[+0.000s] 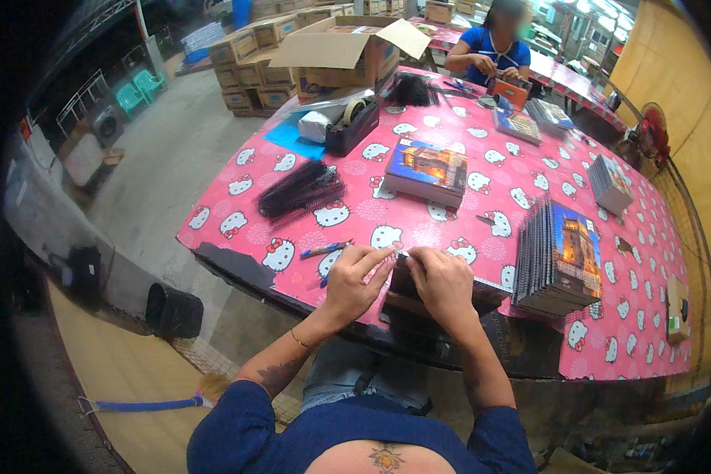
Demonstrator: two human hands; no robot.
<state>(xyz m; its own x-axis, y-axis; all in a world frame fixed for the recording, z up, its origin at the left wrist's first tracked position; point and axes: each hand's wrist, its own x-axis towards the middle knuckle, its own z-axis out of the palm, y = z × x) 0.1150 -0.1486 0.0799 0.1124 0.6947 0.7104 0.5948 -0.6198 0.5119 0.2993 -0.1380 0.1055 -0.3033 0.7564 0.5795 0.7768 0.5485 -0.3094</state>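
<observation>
My left hand and my right hand meet at the near table edge, fingers pinched together. Between the fingertips is the corner of a dark notebook, mostly hidden under my right hand. Just left of my left hand lies a slim blue and red pen-like tool. To the right stands a row of spiral-bound notebooks with a lit tower on the cover. Beyond my hands lies a stack of notebooks with a similar cover. Black spiral coils lie in a bundle at the left.
A pink patterned tablecloth covers the table. A black tape dispenser stands near an open carton. Across the table a person handles an orange item. More notebooks stand far right. A black bin is on the left.
</observation>
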